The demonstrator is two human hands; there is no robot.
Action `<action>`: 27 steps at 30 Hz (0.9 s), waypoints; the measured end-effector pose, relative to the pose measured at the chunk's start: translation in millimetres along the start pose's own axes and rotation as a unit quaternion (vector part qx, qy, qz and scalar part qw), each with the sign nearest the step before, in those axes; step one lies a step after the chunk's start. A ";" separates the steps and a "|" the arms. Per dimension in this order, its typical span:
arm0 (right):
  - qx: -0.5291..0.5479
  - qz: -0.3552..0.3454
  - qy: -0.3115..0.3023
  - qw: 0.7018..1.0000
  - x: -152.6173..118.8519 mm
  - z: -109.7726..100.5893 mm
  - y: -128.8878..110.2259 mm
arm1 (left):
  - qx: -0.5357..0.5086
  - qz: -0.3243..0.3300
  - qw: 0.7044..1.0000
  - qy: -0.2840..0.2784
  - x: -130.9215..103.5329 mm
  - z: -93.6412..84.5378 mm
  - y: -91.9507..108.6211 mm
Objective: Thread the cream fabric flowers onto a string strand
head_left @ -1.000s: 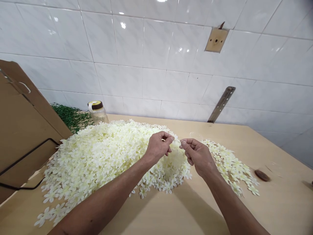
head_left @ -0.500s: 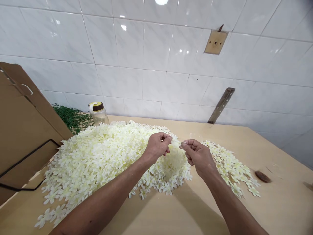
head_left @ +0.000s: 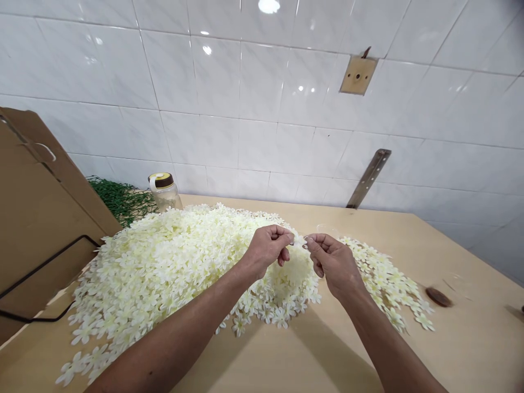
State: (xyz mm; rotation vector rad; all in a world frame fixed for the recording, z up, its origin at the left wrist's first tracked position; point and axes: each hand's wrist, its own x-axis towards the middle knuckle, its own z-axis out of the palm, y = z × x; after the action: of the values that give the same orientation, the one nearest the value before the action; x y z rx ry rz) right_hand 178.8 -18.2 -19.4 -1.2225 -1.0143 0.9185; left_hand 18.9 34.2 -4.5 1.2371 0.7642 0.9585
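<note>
Two bare hands meet over a heap of pale blossoms.
From where I stand, the left hand [head_left: 268, 248] has its thumb and forefinger pinched together above the right edge of the large flower heap [head_left: 176, 262], and the right hand [head_left: 332, 263] pinches the same way, the fingertips of the two near each other but apart. Something small and pale shows between them; I can't tell whether it is held or just blossom behind. The heap sprawls across the left and middle of the wooden table [head_left: 241, 363], and a smaller flower spread [head_left: 382, 278] lies beyond the right hand, a dark brown oval piece [head_left: 438, 297] near its end. Behind the heap stands a clear bottle [head_left: 166, 196], with green netting [head_left: 123, 201] between it and the cardboard [head_left: 45, 213].
</note>
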 end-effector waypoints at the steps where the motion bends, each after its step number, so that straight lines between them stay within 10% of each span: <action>1: 0.002 0.004 -0.006 1.000 0.3 -0.2 0.3 | 0.003 -0.001 1.000 -0.006 -0.2 0.1 -1.1; 27: -0.029 -0.001 -0.003 1.000 0.0 -1.3 0.6 | 0.140 -0.019 0.989 0.036 1.8 -5.8 0.0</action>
State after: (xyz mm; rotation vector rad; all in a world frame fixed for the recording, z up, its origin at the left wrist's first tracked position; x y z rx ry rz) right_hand 180.1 -18.5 -20.0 -1.2680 -1.0531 0.8980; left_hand 14.5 38.3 -5.5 1.4303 1.0005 0.8896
